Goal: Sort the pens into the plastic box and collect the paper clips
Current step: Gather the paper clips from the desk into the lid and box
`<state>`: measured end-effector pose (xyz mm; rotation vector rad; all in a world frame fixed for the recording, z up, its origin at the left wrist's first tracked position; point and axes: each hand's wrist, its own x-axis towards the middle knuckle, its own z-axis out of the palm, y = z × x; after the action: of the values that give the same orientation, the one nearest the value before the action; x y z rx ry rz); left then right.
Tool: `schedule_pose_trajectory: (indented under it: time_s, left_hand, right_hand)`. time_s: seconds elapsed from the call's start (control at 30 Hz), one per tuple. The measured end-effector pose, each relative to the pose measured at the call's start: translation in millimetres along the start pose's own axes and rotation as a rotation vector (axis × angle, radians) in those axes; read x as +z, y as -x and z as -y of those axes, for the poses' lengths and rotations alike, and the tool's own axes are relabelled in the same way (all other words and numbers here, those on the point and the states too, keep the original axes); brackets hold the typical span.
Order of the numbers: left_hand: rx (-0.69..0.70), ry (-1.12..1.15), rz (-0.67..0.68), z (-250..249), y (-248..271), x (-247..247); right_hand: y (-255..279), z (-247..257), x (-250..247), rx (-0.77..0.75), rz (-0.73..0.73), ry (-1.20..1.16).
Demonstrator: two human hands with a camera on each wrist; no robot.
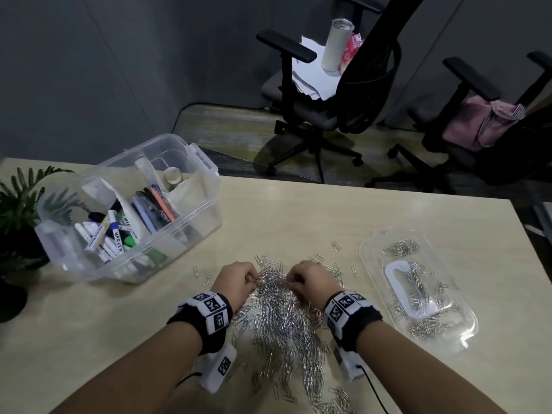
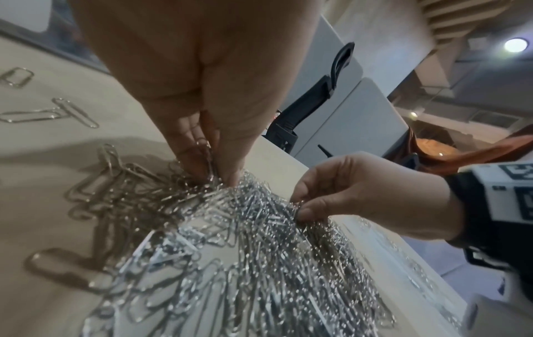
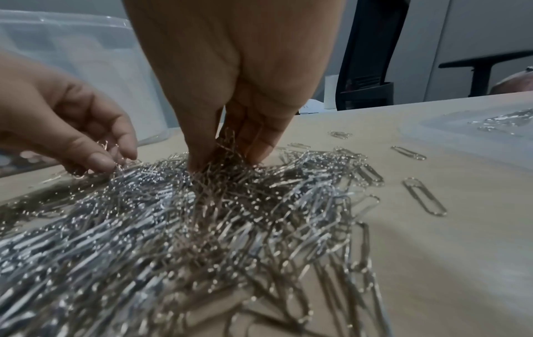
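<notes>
A big heap of silver paper clips (image 1: 280, 318) lies on the pale table (image 1: 298, 210) between my wrists. My left hand (image 1: 239, 277) pinches a bunch of clips at the heap's far left edge; the left wrist view shows the left hand (image 2: 213, 164) with clips caught between its fingertips. My right hand (image 1: 307, 277) digs into the heap's far right side, and in the right wrist view the right hand (image 3: 228, 150) has its fingertips curled round a tuft of clips. The clear plastic box (image 1: 206, 171) at the left holds pens and markers (image 1: 119, 228).
A clear lid (image 1: 466, 339) lying at the right holds loose paper clips. Stray clips (image 1: 336, 245) dot the table beyond the heap. A potted plant (image 1: 18, 204) stands at the left edge. Office chairs (image 1: 328, 94) stand beyond the table's far edge.
</notes>
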<state>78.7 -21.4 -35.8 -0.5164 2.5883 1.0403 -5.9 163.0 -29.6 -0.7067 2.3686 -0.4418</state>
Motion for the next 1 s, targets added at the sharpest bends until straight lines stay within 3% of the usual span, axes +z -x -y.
schedule_pose_trajectory:
  time_s: [0.3,0.73,1.0]
  left_hand:
    - [0.028,0.128,-0.067,-15.9,17.8,-19.6]
    - [0.142,0.286,-0.273,-40.1,37.5,-100.9]
    - [0.157,0.276,-0.542,-36.3,9.2,-159.3]
  right_hand:
    - [10.1,9.3,-12.0,0.049,-0.016,-0.158]
    - [21.9,49.6,-58.1,-0.174,-0.174,-0.088]
    - [6.9,87.9,-88.0,-0.322,-0.253,-0.09]
